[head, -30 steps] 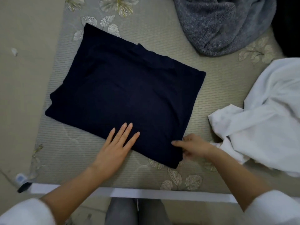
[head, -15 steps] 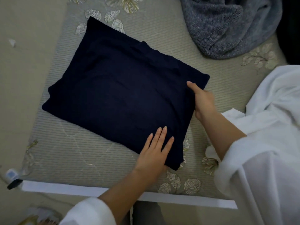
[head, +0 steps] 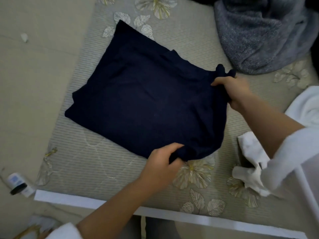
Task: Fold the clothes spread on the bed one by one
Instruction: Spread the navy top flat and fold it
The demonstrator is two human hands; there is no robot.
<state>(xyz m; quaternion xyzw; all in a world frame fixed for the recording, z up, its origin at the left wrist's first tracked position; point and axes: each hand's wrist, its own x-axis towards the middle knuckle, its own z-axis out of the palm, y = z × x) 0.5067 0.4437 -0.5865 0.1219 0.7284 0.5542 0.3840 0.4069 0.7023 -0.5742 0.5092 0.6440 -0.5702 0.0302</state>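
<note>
Grey knit [head: 259,35] cut off at the bed's [head: 96,169] far edge, white cloth [head: 250,152] partly behind a sleeve, folded navy garment [head: 146,104] mid-bed, long axis slanting far-left to near-right, left hand [head: 160,163] gripping its near corner, right hand [head: 233,90] clutching its bunched right corner, fingertips hidden in the fabric.

We log a folded navy garment [head: 146,100] lying on the bed [head: 96,166]. Left hand [head: 160,163] grips its near right corner, the cloth bunched under curled fingers [head: 172,148]. Right hand [head: 233,90] grips the far right corner, the fabric puckered above the knuckles. A grey knit garment [head: 259,35] is heaped at far right, apart from the navy one. White cloth [head: 250,152] lies crumpled beside the right forearm. A small bottle [head: 16,182] lies on the floor [head: 34,83] at left.
</note>
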